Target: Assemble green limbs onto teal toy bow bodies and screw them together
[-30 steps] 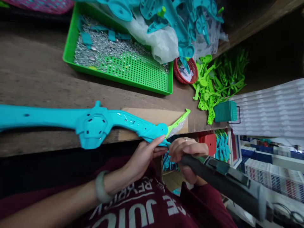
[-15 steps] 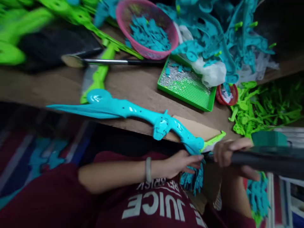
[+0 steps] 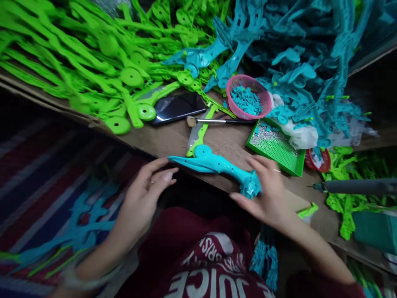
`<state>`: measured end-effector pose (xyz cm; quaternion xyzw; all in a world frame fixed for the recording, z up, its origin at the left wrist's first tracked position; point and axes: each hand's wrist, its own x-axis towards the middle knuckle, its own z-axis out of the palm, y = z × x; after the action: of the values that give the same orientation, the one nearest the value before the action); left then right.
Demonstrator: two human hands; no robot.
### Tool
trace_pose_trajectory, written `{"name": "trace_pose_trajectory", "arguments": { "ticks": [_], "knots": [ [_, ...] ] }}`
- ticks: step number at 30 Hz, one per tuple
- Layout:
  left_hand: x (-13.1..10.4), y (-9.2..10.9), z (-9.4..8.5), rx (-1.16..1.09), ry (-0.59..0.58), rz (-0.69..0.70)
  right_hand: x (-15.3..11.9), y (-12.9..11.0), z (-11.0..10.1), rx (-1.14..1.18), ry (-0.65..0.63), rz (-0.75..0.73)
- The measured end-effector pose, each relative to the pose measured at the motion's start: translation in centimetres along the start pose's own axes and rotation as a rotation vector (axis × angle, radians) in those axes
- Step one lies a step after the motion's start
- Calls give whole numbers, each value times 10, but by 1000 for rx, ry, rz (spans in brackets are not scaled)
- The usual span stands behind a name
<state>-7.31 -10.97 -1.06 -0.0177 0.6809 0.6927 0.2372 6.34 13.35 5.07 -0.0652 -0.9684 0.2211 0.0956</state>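
Note:
A long blue plastic part (image 3: 229, 167) lies along the table's front edge, its pointed end to the left. My left hand (image 3: 149, 186) is at that pointed end, fingers apart, one fingertip by the tip. Around the rounded joint at the part's right is my right hand (image 3: 269, 190), thumb below and fingers above; it hides the part's right end. To the right is a dark powered screwdriver (image 3: 356, 186), its bit pointing left, with no hand on it.
Behind are piles of green parts (image 3: 102, 45) and blue parts (image 3: 297, 62). A pink basket (image 3: 266, 99), a green tray of screws (image 3: 302, 165), a small red basket (image 3: 325, 161), a brush (image 3: 217, 121) and a phone (image 3: 180, 108) are on the table (image 3: 167, 138).
My right hand has let go of the screwdriver and moved left onto the blue part. My left hand has moved from the part's right end to its pointed end. The view has shifted left.

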Motion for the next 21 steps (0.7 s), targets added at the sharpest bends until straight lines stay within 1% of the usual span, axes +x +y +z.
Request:
{"name": "trace_pose_trajectory", "arguments": {
  "ticks": [1, 3, 4, 6, 8, 10, 11, 13, 15, 16, 17, 18, 19, 20, 21],
  "knots": [
    [-3, -3, 1, -32, -21, -25, 14, -3, 13, -41, -88, -41],
    [-11, -10, 2, -136, -23, -93, 33, -4, 34, -106, -262, -101],
    [-16, -13, 2, -201, -17, -147, 38, -4, 42, -127, -322, -125],
    [-25, -20, 4, -332, -15, -283, 35, -4, 50, -137, -365, -174],
    [-31, -28, 8, -444, -74, -419, 24, -5, 51, -140, -380, -249],
    [-35, -35, 13, -514, -180, -498, 11, -7, 49, -141, -412, -318],
    [-36, -39, 16, -526, -220, -506, 6, -7, 47, -141, -428, -339],
    [-38, -43, 21, -500, -254, -483, 4, -7, 43, -122, -458, -357],
    [-40, -46, 23, -437, -255, -452, 14, -4, 37, -46, -522, -347],
    [-41, -47, 23, -408, -258, -435, 24, -2, 35, -4, -530, -335],
    [-42, -47, 23, -384, -260, -418, 37, 0, 32, 7, -499, -316],
    [-42, -47, 23, -370, -262, -403, 53, 3, 31, -31, -439, -293],
    [-43, -47, 23, -369, -257, -392, 70, 6, 30, -119, -358, -270],
    [-43, -47, 22, -381, -251, -389, 88, 9, 30, -261, -289, -250],
    [-44, -47, 23, -400, -241, -396, 105, 11, 32, -417, -283, -247]
  ]
}}
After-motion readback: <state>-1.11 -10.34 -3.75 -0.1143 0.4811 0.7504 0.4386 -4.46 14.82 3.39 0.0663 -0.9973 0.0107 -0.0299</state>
